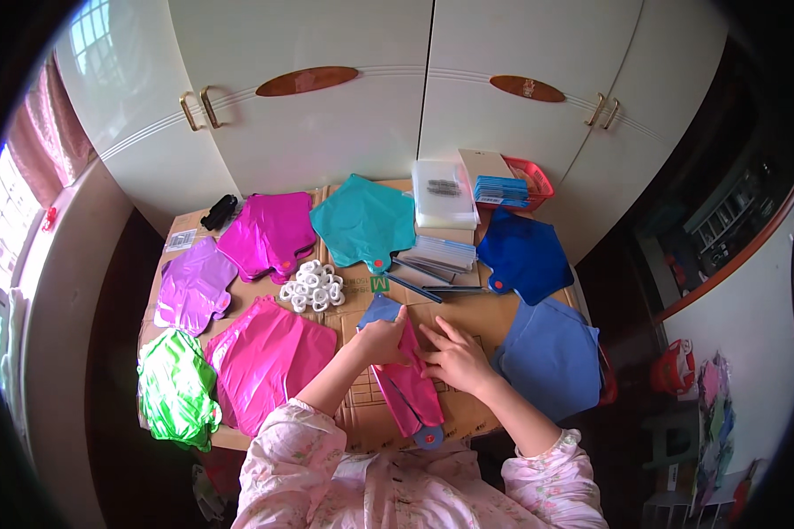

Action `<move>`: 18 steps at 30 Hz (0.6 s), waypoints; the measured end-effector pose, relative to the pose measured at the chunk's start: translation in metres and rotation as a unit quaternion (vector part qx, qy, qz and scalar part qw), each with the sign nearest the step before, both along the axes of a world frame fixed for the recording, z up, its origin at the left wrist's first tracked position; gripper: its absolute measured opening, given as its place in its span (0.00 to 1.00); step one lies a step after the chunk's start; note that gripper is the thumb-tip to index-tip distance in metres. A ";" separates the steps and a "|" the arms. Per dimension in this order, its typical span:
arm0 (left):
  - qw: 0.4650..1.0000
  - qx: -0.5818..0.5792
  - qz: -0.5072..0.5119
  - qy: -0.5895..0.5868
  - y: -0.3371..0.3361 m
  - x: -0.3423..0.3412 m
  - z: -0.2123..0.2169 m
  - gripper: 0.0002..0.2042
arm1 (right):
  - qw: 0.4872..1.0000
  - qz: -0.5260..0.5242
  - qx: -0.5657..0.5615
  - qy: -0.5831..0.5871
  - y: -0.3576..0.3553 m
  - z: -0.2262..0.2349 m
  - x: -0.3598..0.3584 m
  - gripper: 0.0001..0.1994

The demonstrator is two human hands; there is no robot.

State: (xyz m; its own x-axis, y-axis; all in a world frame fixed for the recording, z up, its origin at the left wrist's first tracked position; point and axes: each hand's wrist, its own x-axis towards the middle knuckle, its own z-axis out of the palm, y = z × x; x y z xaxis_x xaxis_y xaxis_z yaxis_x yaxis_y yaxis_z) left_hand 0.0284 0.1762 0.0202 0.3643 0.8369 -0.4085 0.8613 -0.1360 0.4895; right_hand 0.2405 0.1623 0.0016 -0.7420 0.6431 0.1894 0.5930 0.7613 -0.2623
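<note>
In front of me lies a folded pink foil balloon (419, 401), narrow and glossy, together with a blue foil balloon (380, 309) whose point shows beyond my fingers. A blue round tab with a red dot sticks out at the near end. My left hand (385, 342) is closed over the pink foil's upper part, thumb pointing away from me. Just right of it, my right hand (456, 356) has its fingers spread, with the fingertips at the pink foil's edge. Part of the fold is hidden under the left hand.
Around the cardboard-covered table (353, 414) lie flat foil balloons: magenta (269, 234), teal (362, 220), dark blue (527, 256), light blue (551, 357), pink (269, 357), purple (194, 284) and green (176, 383). White rings (312, 287), clear bags (443, 194) and a red basket (538, 181) stand farther back.
</note>
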 end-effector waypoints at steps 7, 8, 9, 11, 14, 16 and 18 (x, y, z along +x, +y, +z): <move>1.000 0.015 -0.002 0.010 -0.001 0.000 -0.003 0.59 | 0.993 0.044 -0.021 -0.110 -0.027 0.023 0.012 0.29; 1.000 0.016 -0.001 0.008 -0.002 -0.001 -0.003 0.59 | 0.991 0.052 -0.022 -0.119 -0.030 0.024 0.013 0.30; 1.000 0.013 -0.002 0.010 -0.002 0.000 -0.001 0.59 | 0.990 0.057 -0.024 -0.129 -0.033 0.026 0.015 0.31; 1.000 0.007 -0.002 0.013 -0.002 0.001 0.004 0.59 | 0.988 0.068 -0.035 -0.134 -0.040 0.029 0.017 0.28; 1.000 0.005 0.003 0.012 -0.003 0.000 0.002 0.59 | 0.987 0.086 -0.024 -0.132 -0.051 0.036 0.017 0.22; 1.000 -0.009 0.011 0.004 -0.003 0.001 0.007 0.58 | 0.986 0.112 -0.010 -0.120 -0.057 0.026 0.022 0.20; 1.000 -0.009 0.015 -0.007 -0.004 0.001 0.006 0.57 | 0.986 0.137 0.000 -0.099 -0.063 0.018 0.026 0.17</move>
State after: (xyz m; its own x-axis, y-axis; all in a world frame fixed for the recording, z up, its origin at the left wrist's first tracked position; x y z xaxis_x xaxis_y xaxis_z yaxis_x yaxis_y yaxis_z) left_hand 0.0295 0.1723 0.0265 0.3446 0.8407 -0.4177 0.8576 -0.1009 0.5044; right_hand 0.2661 0.0996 0.0198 -0.9100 0.4140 0.0230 0.4052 0.8997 -0.1622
